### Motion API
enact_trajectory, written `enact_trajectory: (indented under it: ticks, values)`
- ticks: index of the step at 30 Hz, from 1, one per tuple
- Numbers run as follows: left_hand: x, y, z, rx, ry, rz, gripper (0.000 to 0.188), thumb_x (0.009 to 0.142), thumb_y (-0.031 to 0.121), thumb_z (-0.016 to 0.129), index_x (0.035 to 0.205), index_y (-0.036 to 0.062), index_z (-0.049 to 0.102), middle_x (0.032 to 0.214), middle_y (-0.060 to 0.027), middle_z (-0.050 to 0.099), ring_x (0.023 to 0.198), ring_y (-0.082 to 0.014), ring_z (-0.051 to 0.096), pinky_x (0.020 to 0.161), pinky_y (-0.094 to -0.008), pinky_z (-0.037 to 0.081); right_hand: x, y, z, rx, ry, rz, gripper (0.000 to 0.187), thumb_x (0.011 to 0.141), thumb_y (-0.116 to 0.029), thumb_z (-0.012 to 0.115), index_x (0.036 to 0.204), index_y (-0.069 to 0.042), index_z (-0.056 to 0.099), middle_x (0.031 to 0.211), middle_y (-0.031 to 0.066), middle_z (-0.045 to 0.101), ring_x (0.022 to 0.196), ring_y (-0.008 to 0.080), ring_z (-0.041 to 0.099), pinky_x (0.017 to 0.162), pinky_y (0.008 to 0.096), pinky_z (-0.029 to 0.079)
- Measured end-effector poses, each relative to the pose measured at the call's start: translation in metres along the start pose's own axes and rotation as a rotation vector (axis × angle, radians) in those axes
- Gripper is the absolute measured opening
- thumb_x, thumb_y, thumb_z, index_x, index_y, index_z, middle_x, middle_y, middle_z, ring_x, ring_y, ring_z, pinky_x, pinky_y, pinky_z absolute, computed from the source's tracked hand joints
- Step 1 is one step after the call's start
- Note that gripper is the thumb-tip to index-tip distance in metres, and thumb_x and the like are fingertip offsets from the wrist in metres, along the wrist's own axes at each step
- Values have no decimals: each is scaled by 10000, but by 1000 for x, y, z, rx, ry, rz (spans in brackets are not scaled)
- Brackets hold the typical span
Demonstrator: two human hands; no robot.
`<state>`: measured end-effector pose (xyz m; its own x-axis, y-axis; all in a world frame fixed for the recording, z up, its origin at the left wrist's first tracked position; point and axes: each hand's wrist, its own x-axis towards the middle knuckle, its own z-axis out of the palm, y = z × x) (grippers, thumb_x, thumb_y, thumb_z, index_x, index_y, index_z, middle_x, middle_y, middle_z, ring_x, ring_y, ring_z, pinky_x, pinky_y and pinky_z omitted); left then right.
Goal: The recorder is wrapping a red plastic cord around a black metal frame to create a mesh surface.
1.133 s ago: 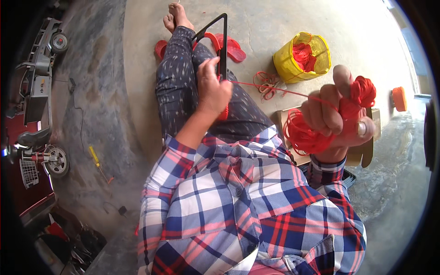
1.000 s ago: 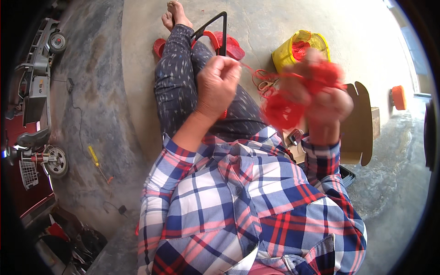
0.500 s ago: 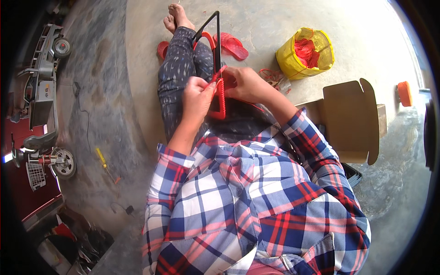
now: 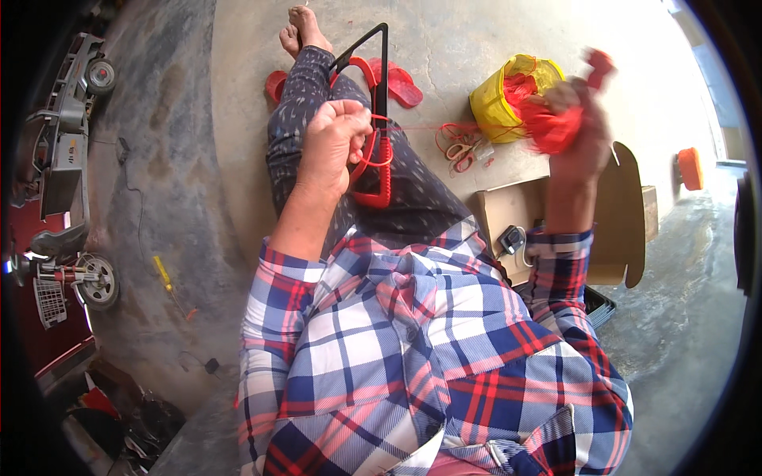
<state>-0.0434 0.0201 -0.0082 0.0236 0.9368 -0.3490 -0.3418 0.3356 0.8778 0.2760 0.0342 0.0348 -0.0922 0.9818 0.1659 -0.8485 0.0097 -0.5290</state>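
Note:
A black rectangular frame [image 4: 384,73] rests against my lap, its lower end wrapped in coiled red cord [image 4: 386,168]. My left hand [image 4: 329,147] is closed beside the wrapped edge, fingers pinching a loop of the cord. Out to the right, my right hand [image 4: 586,147], smeared by motion, grips a bundle of red cord [image 4: 552,129]. A thin red strand stretches between the two hands, past the frame. The fingers of the right hand are partly hidden by blur and by the bundle.
Behind the right hand stands a yellow bag [image 4: 494,103] with red material inside. Scissors [image 4: 459,151] lie near it. An open cardboard box [image 4: 619,214] holds a small dark device [image 4: 512,238]. Red slippers [image 4: 403,87] and an orange block [image 4: 690,169] are on the floor.
My right hand has swung from the frame out to the right, carrying the red bundle and pulling the strand long. My left hand stays by the frame, still pinching cord.

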Motion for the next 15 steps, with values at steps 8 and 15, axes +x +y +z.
enact_trajectory:
  ticks: [8,15]
  values:
    - [5,-21,2,79,-16,8,190,851,56,646,1016,69,553,839,25,606,687,-31,549,592,-161,413,-9,22,-46,-436,290,28,256,900,-145,559,697,-146,403,601,-51,292,530,78,273,503,265,247]
    - [11,-37,1,117,54,67,263,856,75,649,1097,25,556,993,-22,596,920,-100,557,800,-205,425,-14,141,-12,-676,130,622,95,880,-146,610,916,-59,602,660,-53,506,543,55,458,498,210,350]
